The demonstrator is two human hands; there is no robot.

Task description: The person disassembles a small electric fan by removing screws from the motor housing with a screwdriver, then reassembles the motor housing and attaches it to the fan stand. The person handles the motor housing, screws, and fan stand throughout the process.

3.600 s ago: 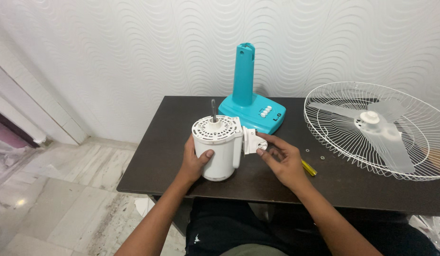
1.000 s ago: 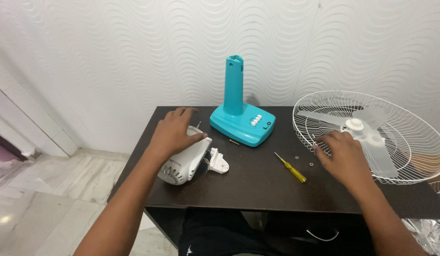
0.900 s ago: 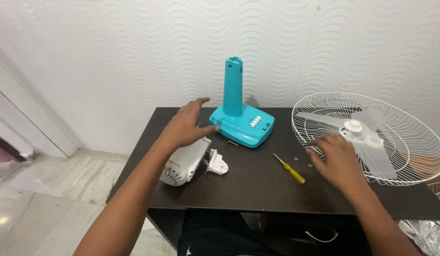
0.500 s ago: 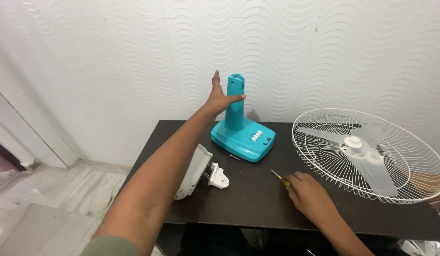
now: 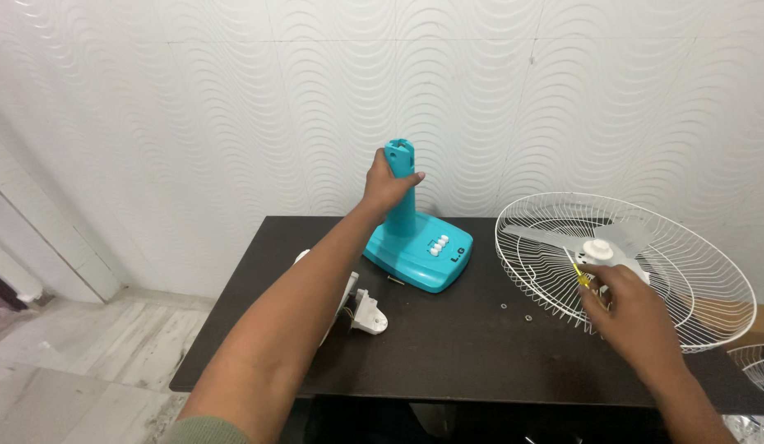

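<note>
Left hand (image 5: 388, 185) is wrapped around the upright post of the teal fan stand (image 5: 418, 247), fingers closed on the column just below its open top. The stand's base sits flat on the dark worktop (image 5: 448, 353), at about 12 o'clock from the worktop centre, near the back edge by the white textured wall (image 5: 234, 107). A row of white buttons (image 5: 438, 245) shows on the base's top face.

Right hand (image 5: 625, 308) is closed around a yellow-handled screwdriver (image 5: 578, 270); only the yellow end and a bit of the shaft stick out above the fingers, pointing toward 11 o'clock. The hand sits over the near rim of the white wire fan guard (image 5: 637, 271), which lies flat at 3 o'clock on the worktop with the pale fan blade (image 5: 600, 247) resting inside it.

White motor housing (image 5: 361, 306) lies on its side at 9 o'clock, mostly hidden behind the left forearm; its bracket end is visible, just clear of the stand base.

A few small bits of hardware (image 5: 515, 311) lie loose on the worktop between the stand base and the guard, too small to tell if they are washers or nuts.

Another wire guard edge (image 5: 756, 362) shows at 4 o'clock, off the worktop.
</note>
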